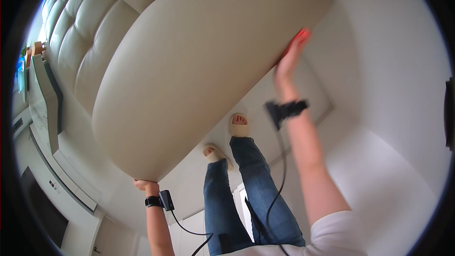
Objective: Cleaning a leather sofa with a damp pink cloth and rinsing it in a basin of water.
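Observation:
A large beige sofa end (185, 74), smooth and leather-like, fills the upper middle before me. My left hand (145, 184) is at its near lower corner, fingers bent around the edge; part of the grip is hidden. Farther along the same side, my right hand (292, 60) lies flat with its palm side against the edge. Its fingers are straight, and motion blurs them; the fingertips look red. Each wrist wears a black strap with a small device, the left device (166, 200) and the right device (284, 112), both trailing cables.
Tufted sofa cushions (89, 25) extend to the upper left. A marble-sided table (44, 99) stands at the left, with a dark television (42, 206) beyond. A white wall (398, 89) rises close on my right. My slippered feet stand on the pale floor (192, 185) beside the sofa.

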`<state>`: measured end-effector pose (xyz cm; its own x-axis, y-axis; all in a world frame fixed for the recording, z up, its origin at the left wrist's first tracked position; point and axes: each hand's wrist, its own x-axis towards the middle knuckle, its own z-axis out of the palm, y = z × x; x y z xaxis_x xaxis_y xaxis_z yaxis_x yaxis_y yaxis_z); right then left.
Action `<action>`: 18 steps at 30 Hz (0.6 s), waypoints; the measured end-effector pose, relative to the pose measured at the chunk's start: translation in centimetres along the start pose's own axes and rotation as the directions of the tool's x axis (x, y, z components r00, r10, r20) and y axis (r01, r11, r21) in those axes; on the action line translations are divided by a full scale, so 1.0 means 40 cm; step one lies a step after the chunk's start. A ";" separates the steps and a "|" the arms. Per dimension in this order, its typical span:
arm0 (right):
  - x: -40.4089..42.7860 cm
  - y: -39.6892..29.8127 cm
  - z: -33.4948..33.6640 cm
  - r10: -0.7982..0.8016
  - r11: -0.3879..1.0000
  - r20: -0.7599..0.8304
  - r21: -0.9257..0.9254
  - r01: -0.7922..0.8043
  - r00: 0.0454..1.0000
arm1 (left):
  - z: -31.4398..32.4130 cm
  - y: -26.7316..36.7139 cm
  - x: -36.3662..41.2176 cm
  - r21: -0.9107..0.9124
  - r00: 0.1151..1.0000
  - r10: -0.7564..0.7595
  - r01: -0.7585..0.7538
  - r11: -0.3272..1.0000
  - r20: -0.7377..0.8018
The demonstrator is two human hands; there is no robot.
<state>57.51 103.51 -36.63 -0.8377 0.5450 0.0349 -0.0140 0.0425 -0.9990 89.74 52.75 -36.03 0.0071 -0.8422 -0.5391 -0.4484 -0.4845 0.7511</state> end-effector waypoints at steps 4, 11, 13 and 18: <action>0.321 0.025 -0.095 -0.064 0.991 -0.012 -0.121 0.062 0.998 | -0.002 0.002 0.003 -0.046 0.998 0.049 -0.048 0.998 0.031; 0.271 0.055 -0.084 0.041 0.932 0.054 0.359 -0.058 0.998 | 0.053 0.009 -0.043 -0.168 0.981 0.004 0.030 0.985 0.196; 0.016 0.071 0.026 0.062 0.884 0.065 0.460 -0.085 0.996 | 0.031 0.035 -0.042 -0.142 0.981 0.052 -0.025 0.989 0.186; -0.517 0.059 0.189 0.226 0.822 0.110 0.511 -0.250 0.968 | 0.071 0.048 -0.091 -0.094 0.982 0.129 -0.116 0.989 0.140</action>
<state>70.66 86.02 -39.92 -0.8740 0.4451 -0.1951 -0.0811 -0.5294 -0.8445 86.33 55.55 -33.70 -0.1759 -0.8561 -0.4859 -0.3600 -0.4034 0.8412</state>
